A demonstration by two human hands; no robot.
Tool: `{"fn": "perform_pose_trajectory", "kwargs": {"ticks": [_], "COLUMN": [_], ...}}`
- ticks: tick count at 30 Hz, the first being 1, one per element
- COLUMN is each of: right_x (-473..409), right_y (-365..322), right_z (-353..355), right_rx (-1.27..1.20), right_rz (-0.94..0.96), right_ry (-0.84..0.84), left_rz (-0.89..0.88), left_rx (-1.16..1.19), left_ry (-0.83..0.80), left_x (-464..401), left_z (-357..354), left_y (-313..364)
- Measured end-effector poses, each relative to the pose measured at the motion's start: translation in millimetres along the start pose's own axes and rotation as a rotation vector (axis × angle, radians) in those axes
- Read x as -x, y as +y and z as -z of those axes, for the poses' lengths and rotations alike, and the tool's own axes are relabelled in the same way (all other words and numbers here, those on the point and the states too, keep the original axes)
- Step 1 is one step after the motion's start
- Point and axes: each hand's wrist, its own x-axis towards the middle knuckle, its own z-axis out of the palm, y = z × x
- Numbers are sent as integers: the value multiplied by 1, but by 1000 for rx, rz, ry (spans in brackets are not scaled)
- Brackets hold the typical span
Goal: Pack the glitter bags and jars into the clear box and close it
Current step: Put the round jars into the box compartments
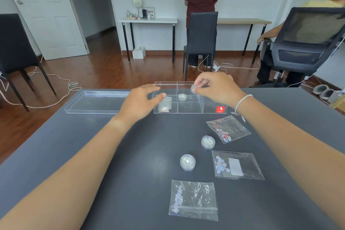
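Note:
The clear box (190, 110) with dividers stands open at the far side of the dark table. A glitter bag (164, 105) lies in its left compartment and a small jar (182, 97) in a middle one. My right hand (216, 86) pinches another small jar (193, 88) above the box's back middle compartment. My left hand (141, 100) hovers at the box's left edge, fingers apart, holding nothing. On the table nearer me lie two jars (208, 142) (187, 162) and three glitter bags (228, 129) (237, 165) (194, 200).
The box's clear lid (97, 101) lies flat to the left of the box. Beyond the table are chairs, cables on the wood floor, a person standing at a far desk and another person seated on the right.

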Motion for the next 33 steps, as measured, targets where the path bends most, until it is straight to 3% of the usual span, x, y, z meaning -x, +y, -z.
{"fn": "perform_pose_trajectory", "kwargs": {"ticks": [10,22,26,33], "right_x": [-39,-43,-37,21], "right_y": [3,1,-2,-14], "right_z": [-19,-22,-16,9], "right_rx": [390,503,427,33], "right_rz": [-8,5,-1,64], "right_ry": [-178,-211,-186,-6], "left_rz": [-10,-17,-27,-31], "left_rx": [18,7,-1,-15], "left_ry": [1,-4,-4,5], "left_x": [3,6,7,11], "left_z": [1,2,2,5], "left_y": [-5,-4,-4,-4]}}
